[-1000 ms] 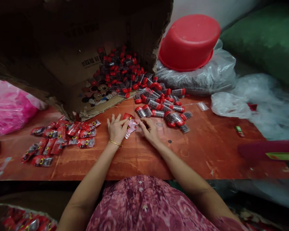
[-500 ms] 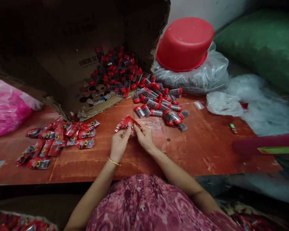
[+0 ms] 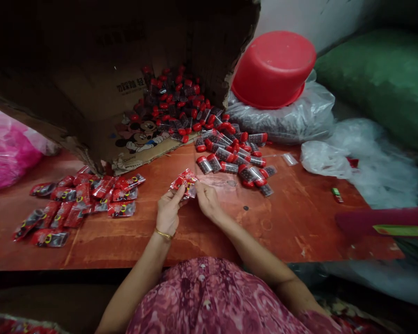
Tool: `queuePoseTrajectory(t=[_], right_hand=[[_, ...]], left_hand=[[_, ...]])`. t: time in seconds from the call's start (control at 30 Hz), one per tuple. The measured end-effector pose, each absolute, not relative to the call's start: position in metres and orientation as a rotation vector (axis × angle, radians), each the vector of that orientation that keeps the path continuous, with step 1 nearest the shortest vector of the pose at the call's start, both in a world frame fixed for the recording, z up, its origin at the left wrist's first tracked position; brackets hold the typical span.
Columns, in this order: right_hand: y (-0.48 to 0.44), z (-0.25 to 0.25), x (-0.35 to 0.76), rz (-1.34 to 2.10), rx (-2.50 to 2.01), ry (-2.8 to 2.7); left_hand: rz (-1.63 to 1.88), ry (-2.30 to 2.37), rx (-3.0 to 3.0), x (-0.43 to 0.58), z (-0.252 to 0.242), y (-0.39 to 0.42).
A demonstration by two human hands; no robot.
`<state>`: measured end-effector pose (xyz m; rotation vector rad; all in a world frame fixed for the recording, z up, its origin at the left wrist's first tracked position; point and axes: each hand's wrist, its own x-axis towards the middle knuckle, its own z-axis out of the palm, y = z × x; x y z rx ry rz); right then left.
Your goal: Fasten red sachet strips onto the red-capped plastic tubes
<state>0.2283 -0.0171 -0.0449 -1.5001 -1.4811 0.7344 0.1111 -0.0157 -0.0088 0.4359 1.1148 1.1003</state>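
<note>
Above the middle of the table, my left hand (image 3: 168,212) is closed on red printed plastic packets (image 3: 184,179) with clear parts. My right hand (image 3: 209,200) is closed too, its fingertips pinching the right edge of the same packets. Past the hands lies a heap of small clear bottles with red caps (image 3: 225,155), dark pieces inside them. It spreads out from an open cardboard box (image 3: 139,160). To the left of my hands is a pile of red packets (image 3: 82,195) that look filled. How many packets are in my hands I cannot make out.
A red plastic tub (image 3: 275,65) rests upside down on a clear bag of dark pieces (image 3: 282,123) at the back right. Crumpled clear bags (image 3: 325,157) lie along the right side. A pink bag (image 3: 10,148) stands far left. A purple bar (image 3: 383,220) juts in from the right.
The packets have turned in my hands and show more of their clear part. My right fingers have shifted to their right edge. The camera view has moved slightly.
</note>
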Motion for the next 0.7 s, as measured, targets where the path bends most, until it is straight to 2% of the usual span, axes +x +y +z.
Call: queuePoseTrajectory(t=[0.2, 0.37, 0.47, 0.63, 0.7], right_hand=[[0.031, -0.037, 0.258, 0.001, -2.099, -1.876], [0.031, -0.051, 0.272, -0.102, -2.105, -2.111], [0.007, -0.049, 0.282, 0.122, -1.992, -1.999], [-0.049, -0.028, 0.29, 0.968, -1.578, -1.397], [-0.066, -0.022, 0.288, 1.198, -1.461, -1.208]], left_hand=[[1.083, 1.102, 0.307, 0.102, -0.008, -0.005], [1.029, 1.044, 0.27, 0.103, -0.008, -0.005], [1.026, 1.046, 0.294, 0.104, -0.007, -0.008], [1.057, 1.076, 0.435, 0.11, -0.006, -0.015], [1.099, 1.068, 0.531, 0.114, -0.007, -0.017]])
